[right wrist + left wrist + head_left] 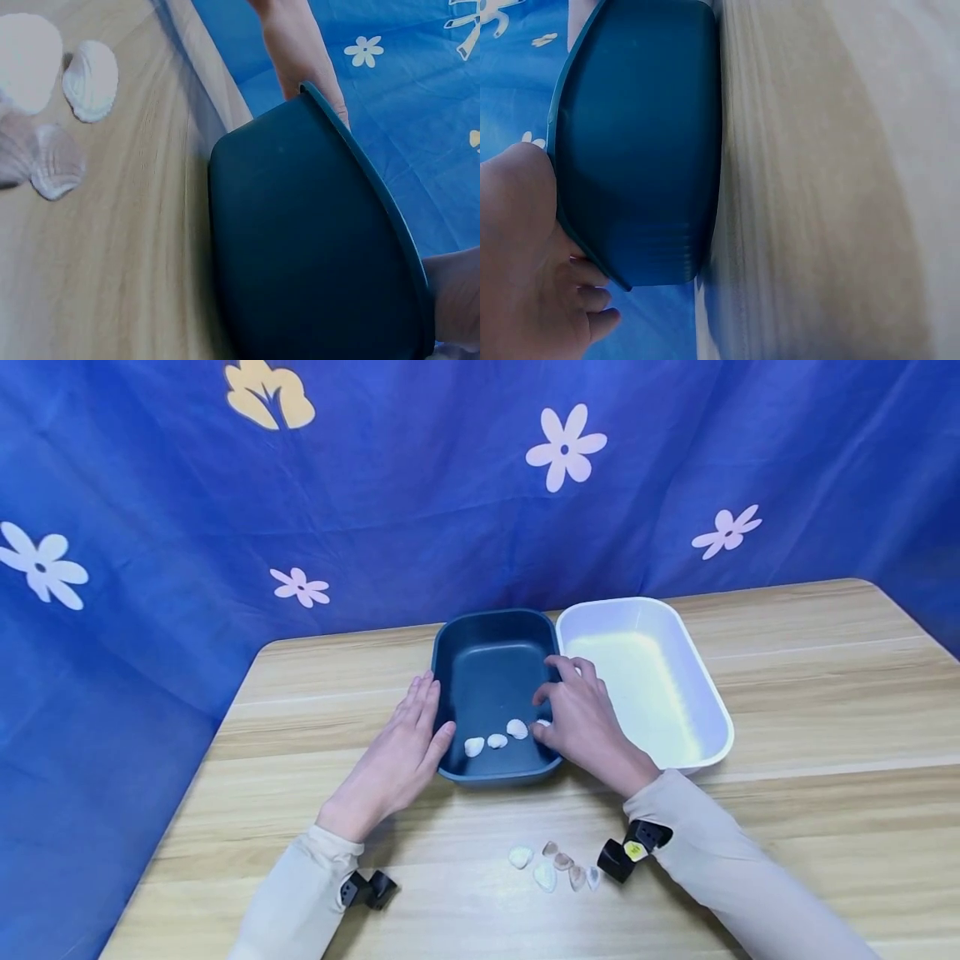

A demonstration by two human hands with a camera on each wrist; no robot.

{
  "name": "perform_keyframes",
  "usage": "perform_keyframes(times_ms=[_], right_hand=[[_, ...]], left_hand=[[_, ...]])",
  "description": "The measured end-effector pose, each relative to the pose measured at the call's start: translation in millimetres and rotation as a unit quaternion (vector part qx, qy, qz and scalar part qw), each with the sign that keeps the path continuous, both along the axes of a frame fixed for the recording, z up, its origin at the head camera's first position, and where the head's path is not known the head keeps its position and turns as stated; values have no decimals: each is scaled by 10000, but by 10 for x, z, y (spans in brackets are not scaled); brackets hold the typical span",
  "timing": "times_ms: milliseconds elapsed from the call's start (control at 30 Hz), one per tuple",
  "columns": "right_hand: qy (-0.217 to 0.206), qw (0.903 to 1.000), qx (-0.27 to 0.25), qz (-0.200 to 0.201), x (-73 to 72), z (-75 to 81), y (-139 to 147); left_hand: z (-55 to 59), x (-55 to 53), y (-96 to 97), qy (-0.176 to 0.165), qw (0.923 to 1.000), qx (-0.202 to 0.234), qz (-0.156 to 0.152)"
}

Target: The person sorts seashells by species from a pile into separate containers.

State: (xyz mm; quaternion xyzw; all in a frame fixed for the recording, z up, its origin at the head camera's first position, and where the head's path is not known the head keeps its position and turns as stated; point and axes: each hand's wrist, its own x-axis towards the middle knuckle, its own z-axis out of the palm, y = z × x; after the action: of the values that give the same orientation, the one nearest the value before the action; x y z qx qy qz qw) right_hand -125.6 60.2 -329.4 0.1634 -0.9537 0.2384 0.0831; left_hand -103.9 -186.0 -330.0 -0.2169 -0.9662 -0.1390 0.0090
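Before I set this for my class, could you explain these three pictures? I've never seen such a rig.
There's no machine: someone is working bare-handed. The wide picture comes from a camera worn on the head; the others from a left wrist camera and a right wrist camera.

On the table stand a dark tub and a white tub, with loose shells in front. More shells line the dark tub's near end.

The left hand rests against its left rim. The right hand reaches in opposite, thumb beside a shell; whether it grips that, I can't tell.
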Motion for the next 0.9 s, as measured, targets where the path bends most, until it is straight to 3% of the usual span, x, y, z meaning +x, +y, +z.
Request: perform_keyframes(times_ms=[433,900], right_hand=[[371,9907,-1290,206,106,145,261],[372,9728,-2166,733,420,188,312]], left_hand=[[-7,-3,-4,-15,10000,48,-14],[-11,2,-7,-23,10000,38,-17]])
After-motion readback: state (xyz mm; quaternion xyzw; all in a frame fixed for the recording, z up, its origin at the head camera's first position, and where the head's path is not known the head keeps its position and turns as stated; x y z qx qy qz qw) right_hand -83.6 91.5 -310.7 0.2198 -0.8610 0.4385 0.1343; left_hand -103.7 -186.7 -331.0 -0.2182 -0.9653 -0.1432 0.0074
